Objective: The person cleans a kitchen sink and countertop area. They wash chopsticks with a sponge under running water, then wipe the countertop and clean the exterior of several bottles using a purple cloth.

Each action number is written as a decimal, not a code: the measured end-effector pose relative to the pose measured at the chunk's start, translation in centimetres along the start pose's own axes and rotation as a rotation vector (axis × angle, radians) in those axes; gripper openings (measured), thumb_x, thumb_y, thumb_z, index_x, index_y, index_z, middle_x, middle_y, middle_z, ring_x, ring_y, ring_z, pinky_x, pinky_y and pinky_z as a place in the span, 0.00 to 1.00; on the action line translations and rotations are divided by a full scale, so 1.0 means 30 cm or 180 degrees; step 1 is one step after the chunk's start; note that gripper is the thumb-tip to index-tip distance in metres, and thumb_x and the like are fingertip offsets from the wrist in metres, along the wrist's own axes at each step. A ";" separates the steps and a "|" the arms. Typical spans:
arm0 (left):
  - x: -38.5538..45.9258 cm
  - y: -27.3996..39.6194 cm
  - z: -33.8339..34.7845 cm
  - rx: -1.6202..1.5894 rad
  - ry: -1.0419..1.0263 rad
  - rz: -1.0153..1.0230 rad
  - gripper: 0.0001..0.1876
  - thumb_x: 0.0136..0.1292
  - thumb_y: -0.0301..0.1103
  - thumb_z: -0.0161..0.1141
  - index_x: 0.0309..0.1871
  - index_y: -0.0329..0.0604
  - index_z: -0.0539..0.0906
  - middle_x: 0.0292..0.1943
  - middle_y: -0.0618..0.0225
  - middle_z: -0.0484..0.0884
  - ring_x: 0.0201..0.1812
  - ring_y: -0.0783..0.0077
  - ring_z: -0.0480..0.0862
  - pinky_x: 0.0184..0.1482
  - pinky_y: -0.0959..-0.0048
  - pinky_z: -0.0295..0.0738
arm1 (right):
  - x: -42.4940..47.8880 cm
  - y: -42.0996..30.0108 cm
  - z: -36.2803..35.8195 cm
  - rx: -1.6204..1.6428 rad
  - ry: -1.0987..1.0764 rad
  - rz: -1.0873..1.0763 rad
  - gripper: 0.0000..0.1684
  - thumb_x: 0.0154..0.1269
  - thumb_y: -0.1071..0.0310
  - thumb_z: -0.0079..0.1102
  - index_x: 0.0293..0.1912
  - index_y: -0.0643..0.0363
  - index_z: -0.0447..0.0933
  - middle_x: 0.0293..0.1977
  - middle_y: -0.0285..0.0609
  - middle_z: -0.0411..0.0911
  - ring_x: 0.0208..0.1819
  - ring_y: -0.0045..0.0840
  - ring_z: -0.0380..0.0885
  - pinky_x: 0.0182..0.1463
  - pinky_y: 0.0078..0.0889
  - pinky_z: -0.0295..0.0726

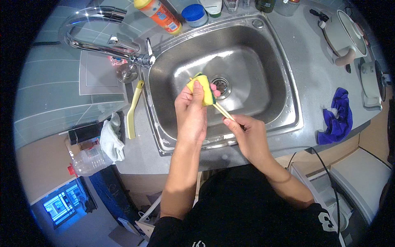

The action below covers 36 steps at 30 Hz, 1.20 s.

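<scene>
Over the stainless steel sink (pixel 247 80), my left hand (pixel 193 108) grips a yellow sponge (pixel 203 89) with a green scouring side. The sponge is folded around a pair of light-coloured chopsticks (pixel 223 111); their far tips poke out beyond it at the upper left. My right hand (pixel 251 131) pinches the near ends of the chopsticks, close to the sink's front edge. Behind the hands lies the drain strainer (pixel 221 87). The chrome faucet (pixel 101 48) stands at the sink's left, with its spout turned away from the basin.
Left of the sink are a yellow-handled brush (pixel 134 114), a white cloth (pixel 112 139) and a plastic bottle (pixel 92 160). An orange bottle (pixel 162 17) and a blue-lidded jar (pixel 195 15) stand behind. To the right are a blue cloth (pixel 338 120) and a lidded pot (pixel 345 35).
</scene>
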State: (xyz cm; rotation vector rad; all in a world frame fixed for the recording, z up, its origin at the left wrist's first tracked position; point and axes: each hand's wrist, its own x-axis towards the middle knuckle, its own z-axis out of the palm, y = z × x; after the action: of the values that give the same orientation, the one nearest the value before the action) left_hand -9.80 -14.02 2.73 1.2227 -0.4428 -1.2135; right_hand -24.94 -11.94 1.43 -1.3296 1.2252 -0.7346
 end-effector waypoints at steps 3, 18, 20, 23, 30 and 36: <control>0.013 0.005 -0.025 -0.0381 -0.0100 0.0008 0.16 0.79 0.40 0.49 0.51 0.34 0.77 0.39 0.60 0.83 0.39 0.71 0.83 0.48 0.70 0.79 | -0.007 -0.018 0.006 0.0167 -0.0171 0.0111 0.15 0.72 0.62 0.61 0.40 0.67 0.83 0.18 0.40 0.72 0.20 0.19 0.66 0.26 0.26 0.66; 0.019 0.021 -0.020 -0.0134 -0.0343 0.0148 0.16 0.80 0.39 0.46 0.52 0.34 0.77 0.42 0.58 0.84 0.42 0.69 0.84 0.52 0.69 0.79 | -0.014 0.002 -0.025 0.0766 -0.0593 0.0479 0.17 0.75 0.60 0.57 0.41 0.65 0.83 0.22 0.27 0.72 0.23 0.10 0.65 0.26 0.20 0.64; 0.006 0.003 -0.011 -0.0199 -0.0240 0.0124 0.16 0.80 0.40 0.46 0.53 0.34 0.77 0.43 0.58 0.84 0.42 0.68 0.84 0.53 0.68 0.78 | -0.011 -0.001 -0.017 0.0466 -0.0462 0.0370 0.16 0.74 0.61 0.59 0.43 0.66 0.84 0.22 0.27 0.74 0.24 0.10 0.67 0.27 0.19 0.64; -0.037 -0.034 0.017 -0.0189 -0.0245 -0.0244 0.16 0.80 0.40 0.47 0.53 0.34 0.77 0.42 0.58 0.84 0.43 0.67 0.84 0.53 0.68 0.78 | 0.011 0.023 0.007 0.0635 -0.0288 0.0296 0.15 0.73 0.62 0.60 0.46 0.66 0.84 0.23 0.27 0.75 0.25 0.09 0.67 0.27 0.18 0.65; -0.031 -0.008 0.002 0.0212 -0.0300 0.0137 0.17 0.79 0.38 0.49 0.55 0.31 0.77 0.44 0.56 0.85 0.46 0.64 0.85 0.55 0.66 0.79 | -0.018 0.024 -0.014 0.1108 -0.0390 0.0665 0.14 0.73 0.65 0.59 0.48 0.67 0.84 0.26 0.33 0.81 0.24 0.10 0.70 0.27 0.16 0.67; -0.042 -0.004 0.002 0.0166 -0.0293 0.0300 0.17 0.79 0.37 0.50 0.55 0.31 0.77 0.45 0.55 0.85 0.46 0.64 0.85 0.54 0.66 0.79 | -0.028 0.024 -0.013 0.0976 -0.0436 0.0770 0.13 0.72 0.67 0.61 0.47 0.68 0.84 0.30 0.38 0.85 0.27 0.13 0.77 0.29 0.17 0.74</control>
State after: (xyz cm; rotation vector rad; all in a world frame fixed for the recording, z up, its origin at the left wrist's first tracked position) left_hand -10.36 -12.92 3.04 1.1804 -0.5971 -1.1868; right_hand -25.69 -11.16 1.00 -0.9454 1.0907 -0.6188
